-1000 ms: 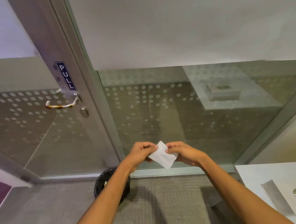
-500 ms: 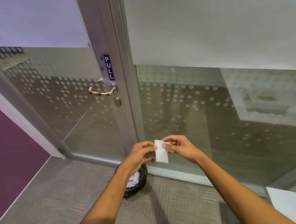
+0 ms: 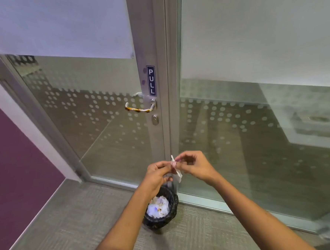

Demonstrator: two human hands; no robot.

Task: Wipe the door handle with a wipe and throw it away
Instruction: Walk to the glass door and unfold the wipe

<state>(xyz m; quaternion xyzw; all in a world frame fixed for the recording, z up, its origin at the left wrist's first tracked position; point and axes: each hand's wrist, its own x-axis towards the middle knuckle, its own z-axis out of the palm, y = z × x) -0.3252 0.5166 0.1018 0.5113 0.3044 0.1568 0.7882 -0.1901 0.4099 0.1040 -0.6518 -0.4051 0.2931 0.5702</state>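
Two forearms are in view, both bare from the bottom edge of the frame up to the wrists; no sleeve, cuff or glove covers them. The left hand (image 3: pixel 157 174) and the right hand (image 3: pixel 196 166) are also uncovered. The fingernails (image 3: pixel 173 164) that can be seen are short and look plain. Finer detail on the fingers cannot be made out.

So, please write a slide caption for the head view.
Both hands hold a wipe below the door handle, above a bin.
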